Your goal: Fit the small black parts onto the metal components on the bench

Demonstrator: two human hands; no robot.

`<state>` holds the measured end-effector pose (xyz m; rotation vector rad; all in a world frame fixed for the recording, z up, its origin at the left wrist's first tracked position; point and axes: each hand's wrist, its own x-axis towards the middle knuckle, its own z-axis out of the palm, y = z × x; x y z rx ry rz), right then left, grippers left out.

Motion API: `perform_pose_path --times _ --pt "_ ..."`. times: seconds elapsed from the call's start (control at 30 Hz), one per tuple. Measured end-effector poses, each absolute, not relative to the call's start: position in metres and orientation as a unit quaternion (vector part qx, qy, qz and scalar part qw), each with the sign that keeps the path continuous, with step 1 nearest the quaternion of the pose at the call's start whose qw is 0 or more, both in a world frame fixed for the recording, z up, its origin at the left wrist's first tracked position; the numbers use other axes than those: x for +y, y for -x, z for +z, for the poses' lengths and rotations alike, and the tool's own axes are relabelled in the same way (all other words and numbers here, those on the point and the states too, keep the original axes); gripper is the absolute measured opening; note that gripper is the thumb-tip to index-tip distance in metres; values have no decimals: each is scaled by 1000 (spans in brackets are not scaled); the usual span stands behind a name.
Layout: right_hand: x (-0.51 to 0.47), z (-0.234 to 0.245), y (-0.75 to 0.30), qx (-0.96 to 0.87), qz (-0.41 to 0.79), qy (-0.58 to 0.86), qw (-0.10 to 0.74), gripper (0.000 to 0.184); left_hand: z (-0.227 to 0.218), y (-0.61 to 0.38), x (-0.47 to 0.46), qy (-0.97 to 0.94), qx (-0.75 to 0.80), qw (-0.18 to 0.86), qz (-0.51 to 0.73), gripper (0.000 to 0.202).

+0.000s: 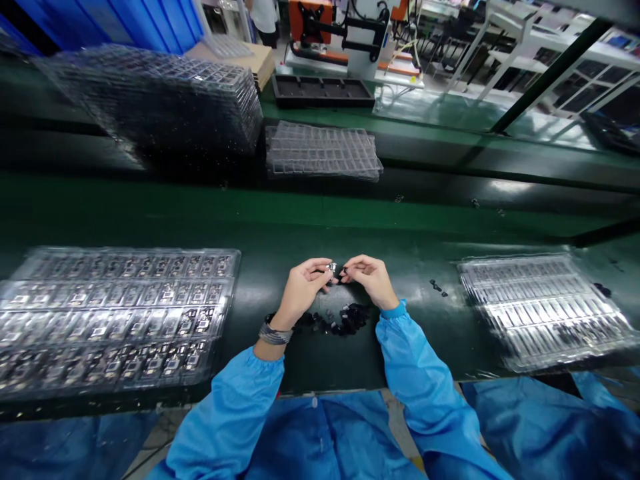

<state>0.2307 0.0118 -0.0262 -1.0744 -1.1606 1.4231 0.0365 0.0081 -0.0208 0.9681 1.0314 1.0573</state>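
Observation:
Over the green table (270, 267), my left hand (306, 283) pinches a small silvery electronic part (331, 267) between thumb and fingertips. Close to it on the right, my right hand (367, 277) is closed on a tiny black piece (343, 272); its exact kind is too small to tell. The fingertips of both hands nearly meet. Below them lies a loose heap of small black pieces (350, 320), partly hidden by my left wrist. A few more black bits (437, 288) lie right of my right hand.
On the left is a clear tray (227, 293) of circuit boards; on the right, another clear tray (545, 267) with slots. Behind stand a tall stack of clear trays (200, 100), a lower stack (323, 152) and a black divided tray (323, 91). Blue-clothed people (530, 427) sit at either side.

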Motion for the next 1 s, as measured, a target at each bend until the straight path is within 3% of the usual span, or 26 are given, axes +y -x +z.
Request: perform_pose_path --times 0.5,1.0 --pt "9 -28 -220 -522 534 462 478 18 -19 -44 3 -452 470 620 436 39" --pt "4 -27 -216 -512 519 494 474 26 -29 -45 -1 -499 479 590 418 35"
